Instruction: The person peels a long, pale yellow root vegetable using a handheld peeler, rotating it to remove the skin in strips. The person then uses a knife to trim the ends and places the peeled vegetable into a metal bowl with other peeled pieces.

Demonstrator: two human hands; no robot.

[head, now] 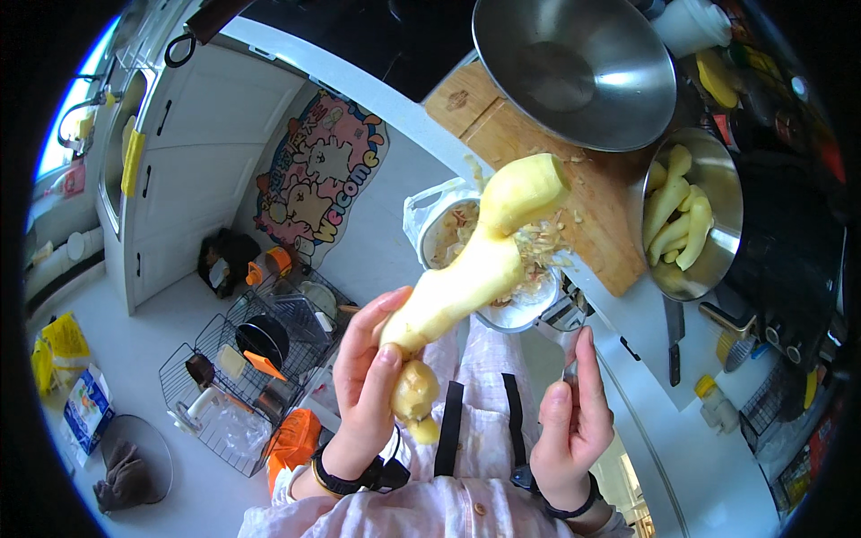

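My left hand (370,370) grips a large, pale yellow peeled ginger root (464,282) near its lower end, where a knobbly piece hangs below the fingers. The root slants up to the right over a white bin (430,235) holding peelings. My right hand (572,417) holds a metal peeler (562,323) by its handle, apart from the root, with the blade end upward. More peelings (538,245) lie between the bin and the wooden cutting board (605,228). A steel bowl (730,235) at the right contains several peeled pieces (672,215).
A large steel bowl (572,74) rests on the board's far part. A knife (675,343) lies on the white counter beside a yellow-capped jar (716,403). At the left stand a wire dish rack (202,336) and white cabinets (195,161); a patterned mat (323,168) covers some floor.
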